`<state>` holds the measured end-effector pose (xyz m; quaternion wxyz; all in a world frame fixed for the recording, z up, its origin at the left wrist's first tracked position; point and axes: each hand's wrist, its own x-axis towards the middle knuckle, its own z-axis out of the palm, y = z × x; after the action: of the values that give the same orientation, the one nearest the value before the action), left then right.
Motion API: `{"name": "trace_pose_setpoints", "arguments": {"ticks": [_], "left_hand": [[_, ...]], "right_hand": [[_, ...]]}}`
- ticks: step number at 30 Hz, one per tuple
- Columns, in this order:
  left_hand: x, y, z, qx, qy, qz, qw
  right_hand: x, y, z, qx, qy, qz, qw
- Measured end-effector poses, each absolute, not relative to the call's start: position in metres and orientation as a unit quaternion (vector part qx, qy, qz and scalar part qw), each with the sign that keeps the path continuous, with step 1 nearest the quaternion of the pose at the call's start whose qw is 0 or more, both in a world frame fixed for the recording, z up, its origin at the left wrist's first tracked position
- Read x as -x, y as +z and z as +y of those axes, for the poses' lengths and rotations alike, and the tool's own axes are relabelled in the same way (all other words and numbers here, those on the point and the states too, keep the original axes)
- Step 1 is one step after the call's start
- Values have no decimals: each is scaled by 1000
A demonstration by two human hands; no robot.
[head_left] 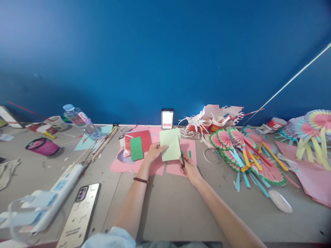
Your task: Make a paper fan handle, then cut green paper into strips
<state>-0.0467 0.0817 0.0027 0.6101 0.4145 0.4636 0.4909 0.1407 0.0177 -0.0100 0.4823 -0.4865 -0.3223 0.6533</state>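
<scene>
My left hand (pixel 156 151) pinches the left edge of a light green sheet of paper (pixel 170 146), thumb on top. The sheet is raised over pink paper (pixel 188 146), and a line like a fold or cut runs along its right side. In my right hand (pixel 190 167), at the sheet's lower right corner, is a slim dark tool (pixel 182 160); its kind is not clear. A small green paper strip (pixel 190 154) lies beside that hand. Left of my left hand, a green paper piece (pixel 137 148) rests on a red packet (pixel 148 137).
A phone (pixel 80 215) and a power strip (pixel 58 194) lie at left, with a water bottle (pixel 82 122) behind. A tape roll (pixel 211 156), pleated paper fans (pixel 248 151) and a white computer mouse (pixel 280 201) are at right. A small screen (pixel 167 119) leans on the blue wall.
</scene>
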Motion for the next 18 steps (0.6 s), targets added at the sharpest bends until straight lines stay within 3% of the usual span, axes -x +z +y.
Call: {"name": "trace_pose_setpoints", "arguments": {"ticks": [18], "left_hand": [[47, 7, 79, -425, 475, 465, 615]], "right_hand": [[-142, -12, 18, 492, 661, -310, 474]]}}
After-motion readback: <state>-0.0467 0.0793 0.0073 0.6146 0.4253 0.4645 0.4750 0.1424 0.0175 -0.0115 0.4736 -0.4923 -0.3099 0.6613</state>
